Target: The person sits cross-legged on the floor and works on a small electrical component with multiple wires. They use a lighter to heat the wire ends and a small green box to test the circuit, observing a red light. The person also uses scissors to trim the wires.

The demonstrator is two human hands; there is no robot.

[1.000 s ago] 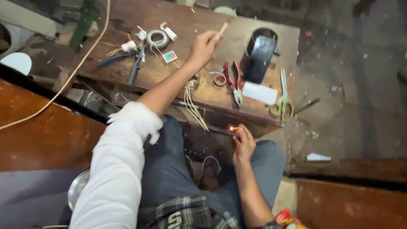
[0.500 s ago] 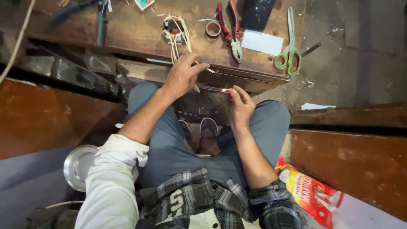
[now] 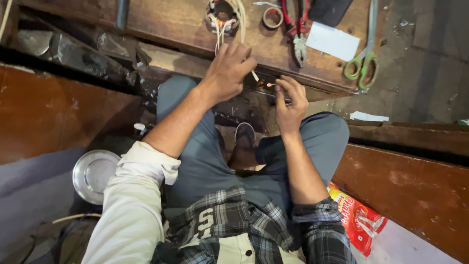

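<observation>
Two hands were in the shot, both the person's own. The left hand (image 3: 228,72) was curled tight around a bundle of pale wires (image 3: 229,24) right at the edge of the wooden bench (image 3: 171,19), and the wires ran up to one coil (image 3: 222,12) lying on the bench. The right hand (image 3: 290,102) was pinched shut on a small stick with a glowing orange tip (image 3: 270,84), held just beside the left hand's fingers.

On the bench I counted one roll of tape (image 3: 272,17), one pair of red-handled pliers (image 3: 296,32), one white card (image 3: 333,41) and one pair of green-handled scissors (image 3: 364,58). Down on the floor there was one steel plate (image 3: 93,173) by the left elbow, one red snack packet (image 3: 359,220) by the right, and one sandal (image 3: 244,137) between the knees. The bench was dark, scuffed wood, the floor grimy concrete.
</observation>
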